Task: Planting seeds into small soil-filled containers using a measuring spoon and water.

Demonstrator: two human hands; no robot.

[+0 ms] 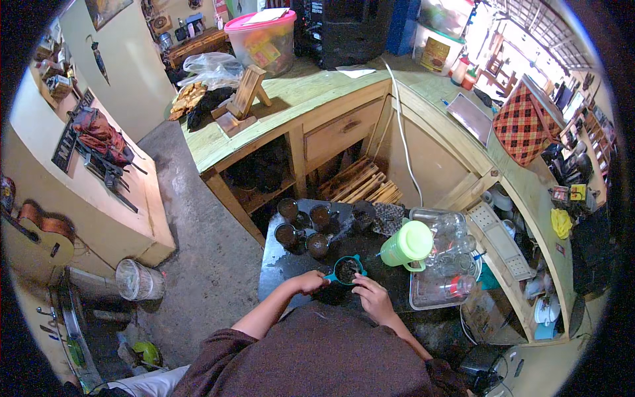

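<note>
My left hand (312, 282) grips the handle of a teal strainer (333, 278) above the dark low table (292, 294). Dark, wet-looking grounds (347, 268) lie in its bowl. My right hand (373, 294) reaches over the strainer's right rim, fingertips bent together at the grounds; whether they pinch a small utensil is too small to tell. What stands under the strainer is hidden. Beyond it are several glass mugs of dark drink, among them a near mug (317, 244) and a far mug (287, 209). To the right stands a light green lidded pitcher (406, 244).
A clear plastic tray (431, 300) holding glassware and a red-banded jar (461, 286) sits at the table's right. Behind, a wooden counter (317, 101) bends around, with a white cord (404, 134) hanging down. A waste bin (140, 280) stands on the floor at left.
</note>
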